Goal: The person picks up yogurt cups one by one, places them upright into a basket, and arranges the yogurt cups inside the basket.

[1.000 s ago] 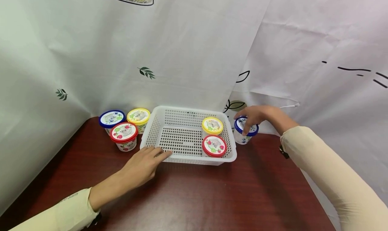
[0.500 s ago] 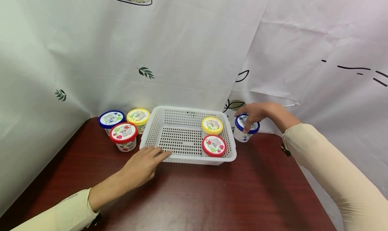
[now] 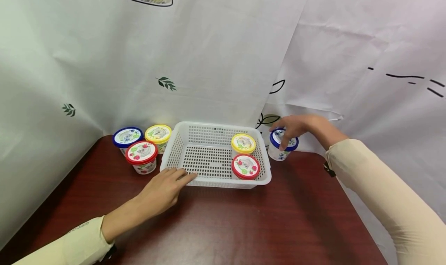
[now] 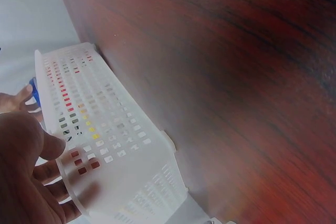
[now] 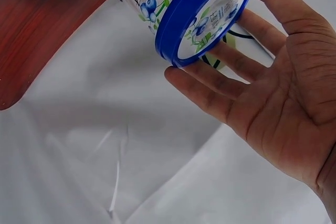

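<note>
My right hand (image 3: pixel 294 129) grips a blueberry yogurt cup (image 3: pixel 278 153) by its blue lid, thumb on the near side and fingers round the far side. The cup is just right of the white plastic basket (image 3: pixel 217 182); whether its base touches the table is hard to tell. In the right wrist view the lid (image 5: pixel 168 40) faces the palm. My left hand (image 3: pixel 163 188) holds the basket's front left rim; in the left wrist view its thumb is outside the wall (image 4: pixel 123 174) and its fingers are inside. A yellow-lidded cup (image 3: pixel 244 143) and a red-lidded cup (image 3: pixel 246 166) stand inside the basket's right end.
Left of the basket stand a blue-lidded cup (image 3: pixel 127 136), a yellow-lidded cup (image 3: pixel 158 133) and a red-lidded cup (image 3: pixel 141 153). All sit on a dark red wooden table (image 3: pixel 223 226). A white printed curtain (image 3: pixel 216 64) hangs close behind the table and basket.
My right hand and the blueberry yogurt cup have shifted slightly upward in the head view, beside the basket. My left hand keeps its hold on the rim; the other cups stay put.
</note>
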A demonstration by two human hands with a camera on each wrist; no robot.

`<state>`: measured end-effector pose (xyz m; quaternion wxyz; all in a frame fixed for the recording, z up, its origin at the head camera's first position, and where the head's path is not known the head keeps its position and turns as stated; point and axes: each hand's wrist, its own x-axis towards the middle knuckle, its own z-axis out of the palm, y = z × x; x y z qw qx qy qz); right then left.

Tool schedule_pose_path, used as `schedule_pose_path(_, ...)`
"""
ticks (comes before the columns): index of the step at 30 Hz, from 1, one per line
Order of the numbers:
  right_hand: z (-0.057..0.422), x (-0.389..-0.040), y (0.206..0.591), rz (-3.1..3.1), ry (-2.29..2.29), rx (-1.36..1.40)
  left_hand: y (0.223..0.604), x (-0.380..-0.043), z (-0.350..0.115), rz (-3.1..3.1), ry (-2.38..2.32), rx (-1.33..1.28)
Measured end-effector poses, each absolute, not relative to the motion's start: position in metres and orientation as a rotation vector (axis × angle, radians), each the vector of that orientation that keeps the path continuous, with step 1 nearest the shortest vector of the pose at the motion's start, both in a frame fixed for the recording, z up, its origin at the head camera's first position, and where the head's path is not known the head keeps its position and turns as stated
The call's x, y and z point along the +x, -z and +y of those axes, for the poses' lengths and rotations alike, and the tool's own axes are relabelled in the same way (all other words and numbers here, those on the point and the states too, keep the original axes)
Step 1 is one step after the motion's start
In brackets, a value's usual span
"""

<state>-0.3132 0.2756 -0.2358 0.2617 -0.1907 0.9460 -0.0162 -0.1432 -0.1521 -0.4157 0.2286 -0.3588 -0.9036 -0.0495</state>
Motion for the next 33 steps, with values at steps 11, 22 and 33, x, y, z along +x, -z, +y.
schedule_pose_path(11, 0.275, -0.313, 0.224, 2.547, 0.033, -0.520, 0.416, -0.144, -0.152, -2.478, 0.142, -0.993)
schedule_pose_path(22, 0.274, -0.312, 0.214, 2.573, 0.032, -0.509, 0.416, -0.144, -0.153, -2.469, 0.146, -0.996)
schedule_pose_path(33, 0.264, -0.308, 0.213, 2.582, 0.000, -0.517, 0.418, -0.145, -0.153, -2.441, 0.154, -1.000)
